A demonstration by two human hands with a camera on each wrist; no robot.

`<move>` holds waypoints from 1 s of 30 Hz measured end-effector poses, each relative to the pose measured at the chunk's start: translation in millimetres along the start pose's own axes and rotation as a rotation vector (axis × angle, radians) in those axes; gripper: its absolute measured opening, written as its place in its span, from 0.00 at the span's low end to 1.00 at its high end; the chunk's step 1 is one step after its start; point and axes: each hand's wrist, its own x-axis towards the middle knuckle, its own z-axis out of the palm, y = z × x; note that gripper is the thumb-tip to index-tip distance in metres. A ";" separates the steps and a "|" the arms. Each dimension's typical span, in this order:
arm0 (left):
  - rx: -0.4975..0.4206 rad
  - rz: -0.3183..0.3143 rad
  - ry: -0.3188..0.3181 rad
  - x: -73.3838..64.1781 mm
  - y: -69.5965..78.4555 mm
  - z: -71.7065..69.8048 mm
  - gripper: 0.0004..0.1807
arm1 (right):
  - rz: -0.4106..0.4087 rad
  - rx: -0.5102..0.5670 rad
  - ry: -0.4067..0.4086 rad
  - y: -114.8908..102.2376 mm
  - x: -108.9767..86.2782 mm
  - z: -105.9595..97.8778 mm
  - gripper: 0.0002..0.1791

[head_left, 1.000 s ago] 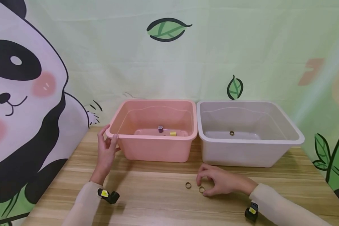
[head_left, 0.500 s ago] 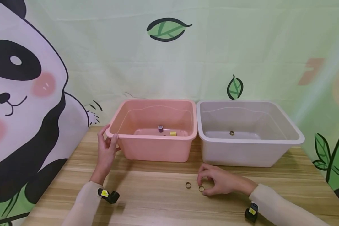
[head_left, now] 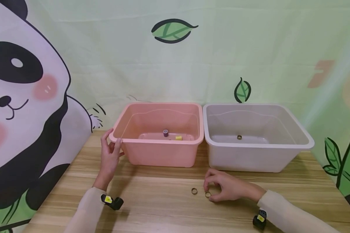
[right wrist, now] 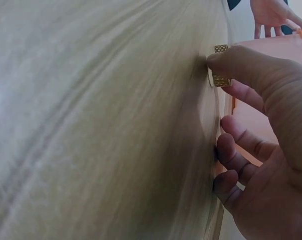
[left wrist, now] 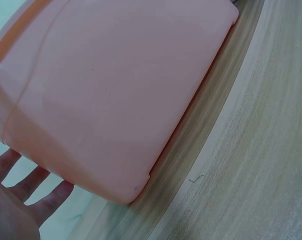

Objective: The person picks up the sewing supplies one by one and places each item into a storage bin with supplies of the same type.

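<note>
At the front left corner of a pink plastic tub [head_left: 160,153], my left hand [head_left: 109,158] grips the rim, its thumb on the near side. The left wrist view shows fingers [left wrist: 53,200] against the tub's outer wall. On the table, my right hand [head_left: 228,186] pinches a small gold ring [head_left: 208,194] between thumb and index finger. A patterned band shows on this ring [right wrist: 222,81] in the right wrist view, where the thumb partly covers it. A second gold ring [head_left: 194,191] stands on edge just to its left.
Inside the pink tub lie a purple cylinder [head_left: 165,133] and a yellow piece [head_left: 179,138]; its front wall hides part of the floor. A grey tub [head_left: 245,158] stands beside it, with one gold ring [head_left: 239,137] inside. Behind both hangs a panda-printed cloth [head_left: 119,64].
The right hand's fingertips and the ring between them have shifted very slightly since one second ago. The left hand, both tubs and the second ring stay where they were.
</note>
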 end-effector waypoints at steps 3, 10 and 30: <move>0.005 -0.002 -0.001 0.1 0.8 0.0 0.32 | -0.015 0.015 0.020 -1.8 -0.9 -0.8 0.11; 0.006 -0.004 -0.012 0.3 2.0 -0.2 0.32 | -0.049 0.000 0.057 -7.5 -1.8 -4.5 0.13; 0.029 -0.003 -0.017 -0.7 1.0 0.4 0.32 | -0.114 -0.018 0.069 -20.5 -7.5 -15.6 0.15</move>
